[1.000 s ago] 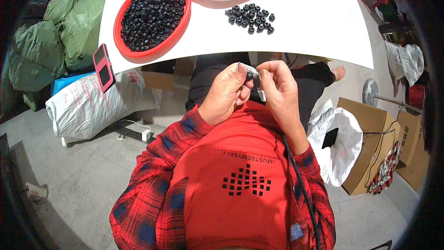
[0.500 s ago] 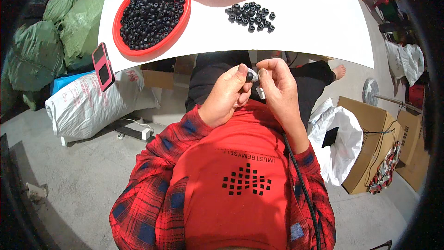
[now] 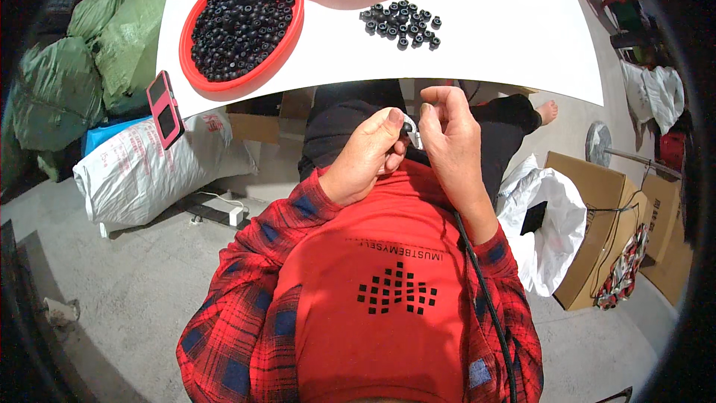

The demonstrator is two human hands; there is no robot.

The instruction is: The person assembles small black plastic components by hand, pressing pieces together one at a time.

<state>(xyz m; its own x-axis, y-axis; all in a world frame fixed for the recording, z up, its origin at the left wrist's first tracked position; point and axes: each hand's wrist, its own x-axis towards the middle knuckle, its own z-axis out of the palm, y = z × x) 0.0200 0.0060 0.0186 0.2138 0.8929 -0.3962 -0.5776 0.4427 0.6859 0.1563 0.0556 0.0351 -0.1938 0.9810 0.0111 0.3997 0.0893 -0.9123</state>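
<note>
Black rounded piece (image 3: 407,127): pinched in left hand (image 3: 371,148), near desk (image 3: 522,45); probably light, stiff, slick; best held by its sides. Right hand (image 3: 452,134): curled grip, whether closed cannot tell.

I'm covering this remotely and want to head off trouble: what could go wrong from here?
The small black piece pinched in the left hand is out past the near edge of the table; if it slips, it might drop to the floor. The black cord along the right sleeve could snag during an arm movement. The pink-framed device juts past the table's left corner and might get knocked; its support can't be made out.
</note>
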